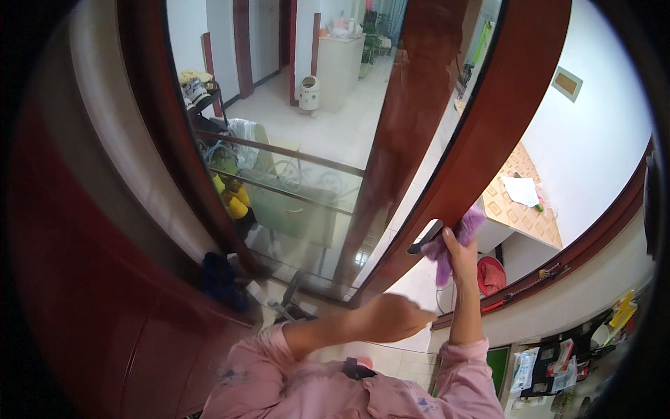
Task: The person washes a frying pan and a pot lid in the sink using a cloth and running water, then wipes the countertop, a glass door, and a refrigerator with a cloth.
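My right hand [460, 256] presses a purple cloth [471, 222] against the edge of the reddish-brown sliding door frame [445, 178], beside its oval metal recessed handle [425, 238]. The thumb lies over the cloth, and part of the cloth hangs below the fingers. My left hand [398, 317] is in front of my body, lower and to the left, blurred, with bent fingers; whether it holds anything cannot be told. Left of the door edge is a glass panel [303, 141] with horizontal bars across its lower part.
Through the opening stand a table with a patterned cover [523, 209], bearing paper, and a red basin [492, 262] with a cloth. A shelf with packages [555, 366] is at lower right. Behind the glass are a green chair [293, 209], a shoe rack [201, 102] and a white bin [309, 94].
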A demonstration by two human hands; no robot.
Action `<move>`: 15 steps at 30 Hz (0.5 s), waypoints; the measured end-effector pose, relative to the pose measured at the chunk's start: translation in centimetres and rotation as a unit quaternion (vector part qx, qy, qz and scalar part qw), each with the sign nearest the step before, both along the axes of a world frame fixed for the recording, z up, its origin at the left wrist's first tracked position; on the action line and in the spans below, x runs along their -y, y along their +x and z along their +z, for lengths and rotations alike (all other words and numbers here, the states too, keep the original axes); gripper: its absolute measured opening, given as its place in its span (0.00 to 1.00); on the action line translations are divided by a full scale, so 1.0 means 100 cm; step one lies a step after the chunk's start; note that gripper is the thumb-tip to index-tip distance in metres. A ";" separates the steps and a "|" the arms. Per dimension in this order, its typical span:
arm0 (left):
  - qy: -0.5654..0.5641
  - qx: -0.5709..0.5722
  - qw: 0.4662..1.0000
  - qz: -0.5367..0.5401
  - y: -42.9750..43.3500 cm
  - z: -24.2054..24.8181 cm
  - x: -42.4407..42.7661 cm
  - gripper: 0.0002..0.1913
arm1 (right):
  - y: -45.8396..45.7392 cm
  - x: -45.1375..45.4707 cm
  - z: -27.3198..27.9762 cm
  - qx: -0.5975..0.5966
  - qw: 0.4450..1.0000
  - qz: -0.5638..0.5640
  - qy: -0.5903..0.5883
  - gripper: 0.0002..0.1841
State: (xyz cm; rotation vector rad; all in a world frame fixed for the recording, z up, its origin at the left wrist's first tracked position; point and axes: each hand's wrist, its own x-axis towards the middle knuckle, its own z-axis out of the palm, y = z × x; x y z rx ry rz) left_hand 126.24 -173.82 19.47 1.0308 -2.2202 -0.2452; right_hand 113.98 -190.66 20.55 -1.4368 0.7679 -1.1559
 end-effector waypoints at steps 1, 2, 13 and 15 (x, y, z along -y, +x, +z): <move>0.045 -0.020 0.999 0.004 0.003 -0.014 -0.014 0.13 | 0.011 0.006 0.002 -0.089 0.990 -0.064 -0.089 0.26; 0.076 -0.040 0.996 0.025 0.007 -0.028 -0.027 0.13 | 0.021 0.012 0.003 -0.164 0.962 -0.130 -0.176 0.28; 0.320 -0.198 0.891 0.255 0.071 -0.135 -0.136 0.13 | 0.021 0.038 -0.005 -0.356 0.863 -0.265 -0.242 0.22; 0.339 -0.213 0.876 0.269 0.073 -0.144 -0.148 0.13 | 0.015 0.044 -0.008 -0.322 0.893 -0.226 -0.221 0.21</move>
